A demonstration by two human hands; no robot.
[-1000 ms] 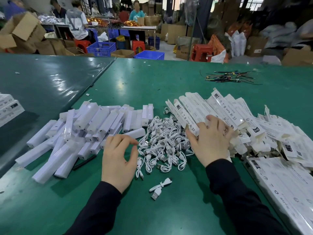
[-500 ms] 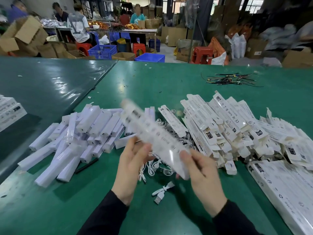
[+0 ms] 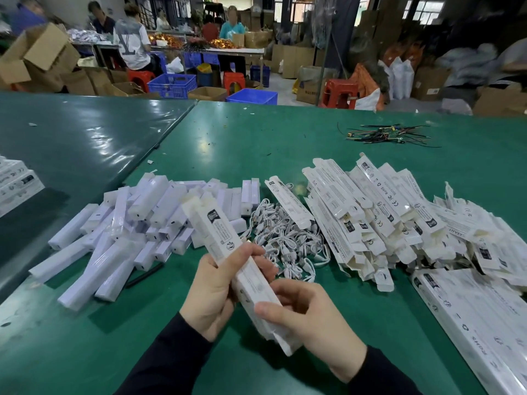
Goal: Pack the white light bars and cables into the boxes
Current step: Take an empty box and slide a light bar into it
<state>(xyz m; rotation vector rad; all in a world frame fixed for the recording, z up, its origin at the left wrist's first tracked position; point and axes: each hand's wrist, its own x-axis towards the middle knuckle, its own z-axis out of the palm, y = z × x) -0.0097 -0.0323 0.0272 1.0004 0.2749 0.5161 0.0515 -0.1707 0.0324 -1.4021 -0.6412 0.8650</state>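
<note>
Box-prep step: left hand (image 3: 212,292) and right hand (image 3: 306,315) both have a closed grip on one flat carton (image 3: 228,252) held above the surface (image 3: 256,143), so next move likely means squaring it open, then loading a light bar (image 3: 148,198) and cable (image 3: 285,240) from the piles beyond.

Ahead of you stretches a green table (image 3: 256,138). Far right on it lies a tangle of thin dark wires (image 3: 385,135), possibly cable ties. Beyond the table's far edge stand blue plastic crates (image 3: 172,85), red stools (image 3: 339,92) and stacked cardboard cartons (image 3: 42,58). Seated workers (image 3: 131,44) face another table behind them.
</note>
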